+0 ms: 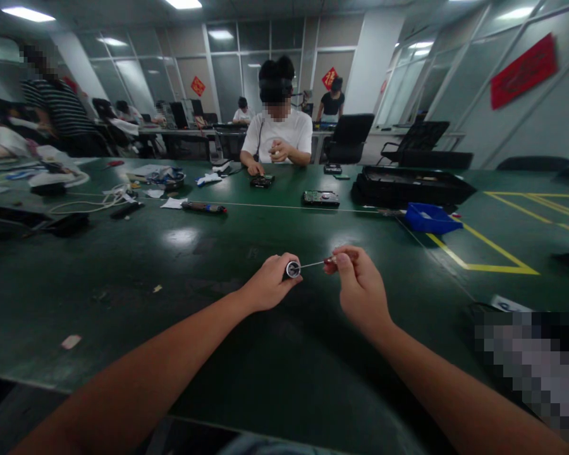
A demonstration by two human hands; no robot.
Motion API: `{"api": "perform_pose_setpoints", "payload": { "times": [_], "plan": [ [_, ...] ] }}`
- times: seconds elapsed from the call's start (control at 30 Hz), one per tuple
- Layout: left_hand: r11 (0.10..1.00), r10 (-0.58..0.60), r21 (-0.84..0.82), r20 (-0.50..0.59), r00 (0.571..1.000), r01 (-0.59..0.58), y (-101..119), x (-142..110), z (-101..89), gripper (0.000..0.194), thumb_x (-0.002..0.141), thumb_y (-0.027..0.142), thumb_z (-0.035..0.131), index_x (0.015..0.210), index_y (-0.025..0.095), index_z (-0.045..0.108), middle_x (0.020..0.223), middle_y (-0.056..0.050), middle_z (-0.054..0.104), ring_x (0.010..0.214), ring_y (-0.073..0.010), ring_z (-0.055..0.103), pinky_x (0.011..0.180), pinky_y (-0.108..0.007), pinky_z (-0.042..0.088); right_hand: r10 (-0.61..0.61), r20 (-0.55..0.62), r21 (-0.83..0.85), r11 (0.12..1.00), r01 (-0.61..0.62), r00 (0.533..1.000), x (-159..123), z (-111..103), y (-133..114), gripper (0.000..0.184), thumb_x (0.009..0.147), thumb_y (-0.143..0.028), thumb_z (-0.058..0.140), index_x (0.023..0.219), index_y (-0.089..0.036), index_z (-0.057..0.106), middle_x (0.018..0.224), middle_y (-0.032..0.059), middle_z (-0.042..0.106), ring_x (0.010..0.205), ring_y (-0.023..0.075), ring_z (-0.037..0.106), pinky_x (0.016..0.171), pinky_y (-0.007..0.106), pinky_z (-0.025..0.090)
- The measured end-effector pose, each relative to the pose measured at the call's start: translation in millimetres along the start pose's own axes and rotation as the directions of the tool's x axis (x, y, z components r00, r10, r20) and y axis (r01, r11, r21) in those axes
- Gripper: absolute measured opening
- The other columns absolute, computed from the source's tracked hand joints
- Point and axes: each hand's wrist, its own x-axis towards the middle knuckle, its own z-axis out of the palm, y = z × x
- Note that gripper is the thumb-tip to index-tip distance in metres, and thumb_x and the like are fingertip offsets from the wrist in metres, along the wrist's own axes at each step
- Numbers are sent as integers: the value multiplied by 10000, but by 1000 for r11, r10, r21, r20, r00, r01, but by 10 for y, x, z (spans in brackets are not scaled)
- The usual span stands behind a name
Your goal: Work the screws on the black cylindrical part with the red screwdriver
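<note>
In the middle of the view, my left hand (269, 284) is closed around a small round part with a silver rim (293, 270), its open end facing me. My right hand (364, 294) pinches the reddish handle of a thin screwdriver (312, 263). The screwdriver's metal shaft points left, and its tip is at the opening of the round part; how deep it sits I cannot tell. Both hands are held just above the green table (246, 354). Fingers hide most of the round part's body.
Across the table a person in a white shirt (277, 136) handles a hard drive (262, 181). Another hard drive (321, 198) lies nearer. A black tray (408, 186) and a blue bin (431, 218) stand right. An electric screwdriver (203, 207) and cable (92, 203) lie left.
</note>
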Motion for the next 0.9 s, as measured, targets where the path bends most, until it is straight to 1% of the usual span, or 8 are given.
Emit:
{"api": "perform_pose_setpoints", "payload": {
  "times": [0.13, 0.33, 0.47, 0.57, 0.67, 0.73, 0.83, 0.9],
  "plan": [
    [1000, -6, 2, -2, 1000, 6, -27, -3, 15, 147, 915, 309, 586, 1021, 213, 550, 981, -41, 619, 924, -218, 554, 859, -375, 440, -100, 69, -127, 986, 108, 993, -31, -46, -93, 199, 994, -371, 458, 1053, -221, 575, 853, 40, 706, 772, 186, 693, 716, 340, 525],
    [1000, -11, 4, 17, 1000, 10, -42, -4, 20, 177, 925, 333, 572, 1050, 211, 542, 977, -47, 606, 915, -217, 544, 827, -368, 439, -174, 103, -329, 923, 198, 979, -10, -97, -149, 269, 890, -456, 634, 762, -226, 584, 649, -3, 649, 565, 155, 617, 554, 286, 456],
    [1000, -25, -1, 18, 1000, 25, -46, -3, 12, 149, 928, 318, 566, 1026, 209, 538, 957, -38, 602, 896, -208, 547, 810, -358, 435, -211, 169, -268, 930, 251, 963, -27, -86, -125, 151, 955, -325, 528, 1043, -219, 588, 871, 46, 714, 753, 188, 687, 669, 313, 511],
    [999, -33, 1, 26, 999, 33, -49, 0, 10, 157, 928, 321, 567, 1033, 210, 533, 957, -35, 601, 898, -207, 546, 794, -349, 433, -249, 235, -259, 915, 308, 940, -34, -93, -126, 141, 954, -298, 516, 1046, -226, 595, 914, 48, 710, 805, 194, 683, 717, 322, 513],
    [1000, -21, 10, 31, 999, 21, -52, 5, 18, 158, 922, 319, 576, 1027, 209, 533, 958, -33, 605, 899, -209, 541, 797, -351, 432, -225, 229, -287, 914, 286, 947, -34, -99, -139, 169, 974, -328, 490, 941, -230, 624, 787, 23, 686, 682, 169, 653, 639, 303, 482],
    [1000, -13, 11, 20, 1000, 13, -54, 7, 26, 153, 919, 309, 580, 1025, 210, 533, 956, -30, 607, 900, -208, 541, 809, -354, 432, -203, 190, -264, 932, 249, 961, -35, -91, -133, 175, 982, -317, 468, 1002, -225, 616, 777, 24, 683, 689, 171, 660, 651, 309, 482],
    [1000, -13, 10, 3, 1000, 13, -54, 3, 33, 139, 917, 299, 583, 1016, 213, 535, 952, -27, 608, 897, -206, 544, 814, -354, 433, -146, 131, -130, 978, 162, 981, -35, -60, -97, 206, 969, -315, 495, 1131, -214, 572, 882, 47, 703, 812, 197, 688, 734, 339, 510],
    [1000, -17, 8, 1, 1000, 17, -50, -4, 31, 130, 915, 291, 584, 1011, 215, 538, 955, -25, 609, 890, -203, 546, 810, -352, 434, -73, 108, -21, 997, 76, 991, -25, -36, -67, 197, 961, -347, 518, 1081, -212, 596, 884, 47, 697, 813, 196, 681, 749, 347, 518]
  ]
}}
